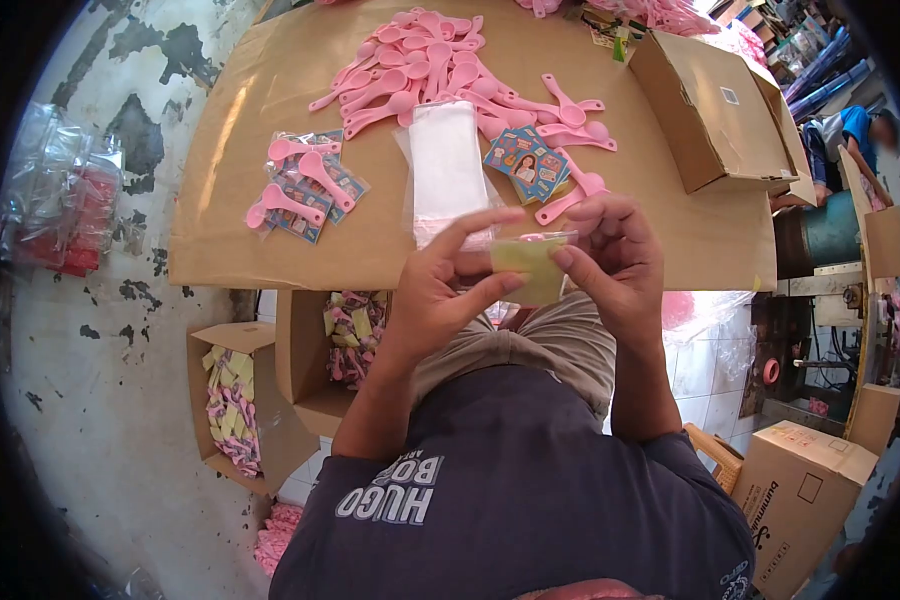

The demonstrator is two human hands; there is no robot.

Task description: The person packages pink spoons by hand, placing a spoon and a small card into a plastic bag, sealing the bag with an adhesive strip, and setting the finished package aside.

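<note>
Over the table's near edge, a small clear plastic packet with a yellow-green card (pixel 530 272) is pinched between my two hands. My left hand (pixel 448 285) grips its left side, thumb in front. At the other side, my right hand (pixel 615 262) has its thumb pressed on the upper right corner. A bit of pink shows at the packet's top, too small to make out. Just beyond lie a stack of clear plastic bags (pixel 446 160), blue printed cards (pixel 530 165) and a single pink measuring spoon (pixel 575 188). Filled packets with pink spoons (pixel 310 185) lie to the left.
A large heap of pink spoons (pixel 430 65) covers the table's far middle. An open cardboard box (pixel 705 115) stands at the right. Below the left edge, two boxes (pixel 205 400) hold finished-looking packets. Another person (pixel 855 130) sits at the far right.
</note>
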